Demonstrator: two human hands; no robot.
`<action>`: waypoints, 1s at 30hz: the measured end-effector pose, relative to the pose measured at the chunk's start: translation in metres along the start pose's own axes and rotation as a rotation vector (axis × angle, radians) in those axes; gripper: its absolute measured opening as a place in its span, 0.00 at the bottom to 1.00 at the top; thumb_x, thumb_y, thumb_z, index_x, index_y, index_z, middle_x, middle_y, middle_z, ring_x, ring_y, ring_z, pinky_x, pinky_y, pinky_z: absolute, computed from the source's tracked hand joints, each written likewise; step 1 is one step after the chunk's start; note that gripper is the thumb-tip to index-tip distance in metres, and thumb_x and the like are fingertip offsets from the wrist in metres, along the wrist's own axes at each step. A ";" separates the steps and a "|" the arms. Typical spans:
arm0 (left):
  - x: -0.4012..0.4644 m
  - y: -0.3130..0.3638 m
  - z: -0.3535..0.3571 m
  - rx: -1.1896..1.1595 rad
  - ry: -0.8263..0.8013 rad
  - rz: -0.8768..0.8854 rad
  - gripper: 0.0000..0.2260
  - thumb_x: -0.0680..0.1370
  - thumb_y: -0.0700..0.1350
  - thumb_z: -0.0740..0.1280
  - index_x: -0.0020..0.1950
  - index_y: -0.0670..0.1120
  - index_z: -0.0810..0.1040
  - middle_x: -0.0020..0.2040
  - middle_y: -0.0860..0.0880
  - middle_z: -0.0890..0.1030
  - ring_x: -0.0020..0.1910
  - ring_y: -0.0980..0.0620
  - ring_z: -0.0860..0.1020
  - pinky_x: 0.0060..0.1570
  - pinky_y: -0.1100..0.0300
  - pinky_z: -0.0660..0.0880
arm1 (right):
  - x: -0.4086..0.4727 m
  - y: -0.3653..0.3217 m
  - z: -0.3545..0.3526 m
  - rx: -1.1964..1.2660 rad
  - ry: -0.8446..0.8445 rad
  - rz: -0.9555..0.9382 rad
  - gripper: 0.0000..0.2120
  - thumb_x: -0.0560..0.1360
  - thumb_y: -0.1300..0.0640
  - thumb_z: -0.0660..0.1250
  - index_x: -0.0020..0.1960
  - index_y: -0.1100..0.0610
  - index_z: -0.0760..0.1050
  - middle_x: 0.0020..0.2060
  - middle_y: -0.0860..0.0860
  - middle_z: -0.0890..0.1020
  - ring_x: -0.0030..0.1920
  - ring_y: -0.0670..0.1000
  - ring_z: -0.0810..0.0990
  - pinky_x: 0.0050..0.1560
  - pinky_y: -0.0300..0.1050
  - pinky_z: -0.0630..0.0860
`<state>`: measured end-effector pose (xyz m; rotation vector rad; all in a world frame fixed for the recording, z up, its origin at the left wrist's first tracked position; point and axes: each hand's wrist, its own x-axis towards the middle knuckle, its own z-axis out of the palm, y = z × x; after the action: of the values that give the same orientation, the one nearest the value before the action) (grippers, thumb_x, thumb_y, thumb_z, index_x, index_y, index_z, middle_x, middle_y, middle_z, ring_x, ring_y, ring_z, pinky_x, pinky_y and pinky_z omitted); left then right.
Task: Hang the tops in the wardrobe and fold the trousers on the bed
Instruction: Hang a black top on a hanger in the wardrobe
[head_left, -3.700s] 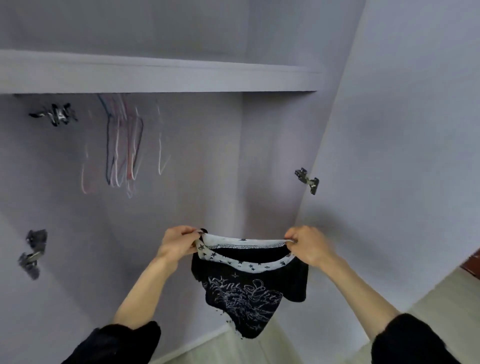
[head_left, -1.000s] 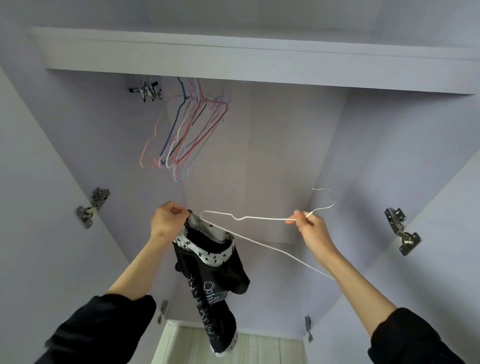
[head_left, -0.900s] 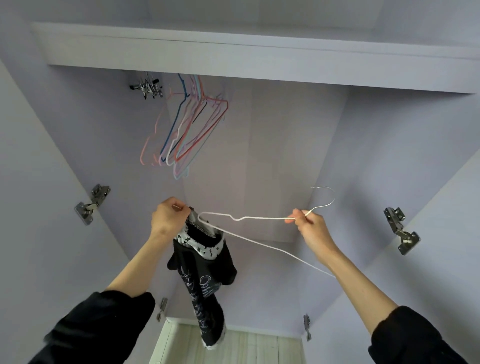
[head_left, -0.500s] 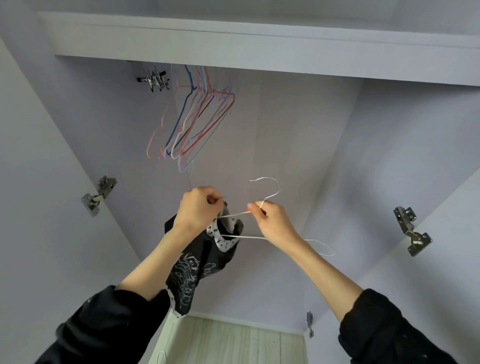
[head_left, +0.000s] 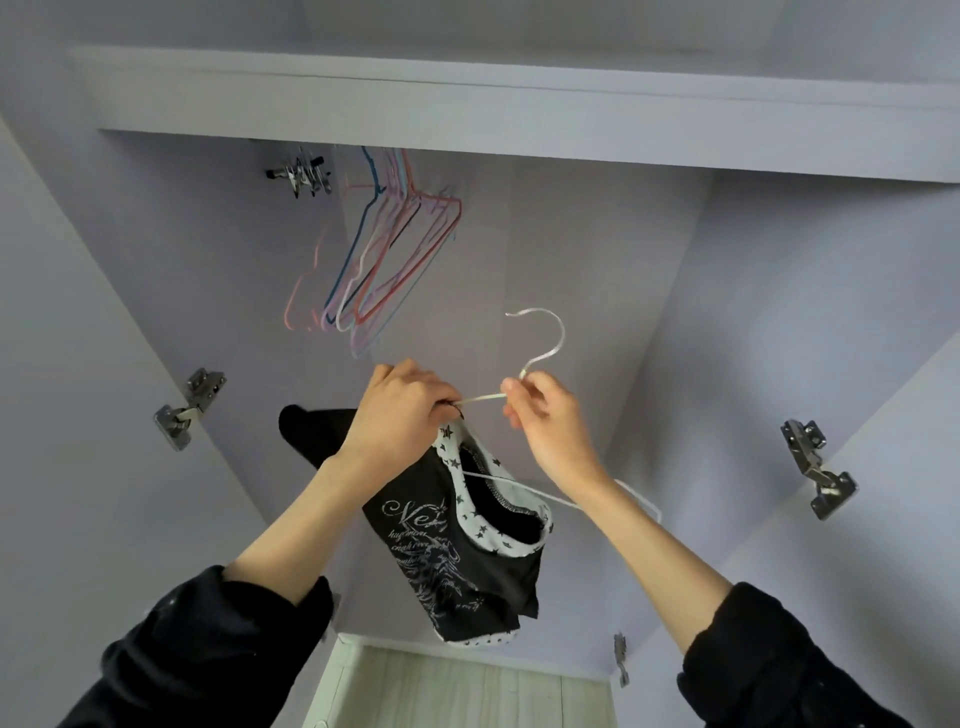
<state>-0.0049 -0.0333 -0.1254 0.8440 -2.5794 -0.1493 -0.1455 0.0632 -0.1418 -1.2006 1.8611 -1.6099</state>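
While the left hand (head_left: 400, 415) pinches the star-trimmed neckline of the small black printed top (head_left: 457, 551), the right hand (head_left: 545, 421) grips the thin white wire hanger (head_left: 540, 338) at its neck, below the coloured wire hangers (head_left: 384, 260). Top looks light, limp; hold by the collar.

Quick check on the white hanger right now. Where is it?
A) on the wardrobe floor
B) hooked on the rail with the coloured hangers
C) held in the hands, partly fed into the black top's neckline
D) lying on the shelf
C: the right hand pinches the white hanger at the base of its hook, which is free in the air, while the left hand grips the black top with the hanger's wire passing into the collar.
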 end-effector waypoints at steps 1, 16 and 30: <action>0.001 -0.001 0.000 -0.016 0.010 -0.016 0.08 0.79 0.45 0.63 0.52 0.49 0.82 0.48 0.52 0.82 0.52 0.50 0.70 0.52 0.60 0.57 | 0.000 0.000 -0.004 -0.112 0.050 -0.099 0.05 0.76 0.58 0.67 0.43 0.58 0.75 0.40 0.51 0.78 0.41 0.48 0.74 0.47 0.37 0.69; 0.005 -0.008 -0.033 -0.105 0.247 -0.031 0.06 0.77 0.40 0.66 0.48 0.41 0.83 0.43 0.48 0.82 0.50 0.48 0.71 0.46 0.56 0.69 | -0.044 0.045 0.006 -0.882 -0.204 -0.442 0.16 0.78 0.51 0.60 0.63 0.55 0.74 0.51 0.50 0.82 0.47 0.54 0.82 0.41 0.44 0.76; -0.019 -0.073 -0.069 0.054 0.374 -0.189 0.05 0.76 0.35 0.66 0.47 0.39 0.81 0.42 0.42 0.82 0.40 0.40 0.78 0.46 0.47 0.74 | 0.006 0.074 -0.030 -1.011 -0.503 0.019 0.18 0.78 0.44 0.59 0.66 0.47 0.69 0.55 0.50 0.78 0.57 0.55 0.76 0.50 0.44 0.70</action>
<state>0.0777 -0.0789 -0.0859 1.0274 -2.1641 0.0235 -0.1968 0.0738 -0.2023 -1.7176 2.3123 -0.1854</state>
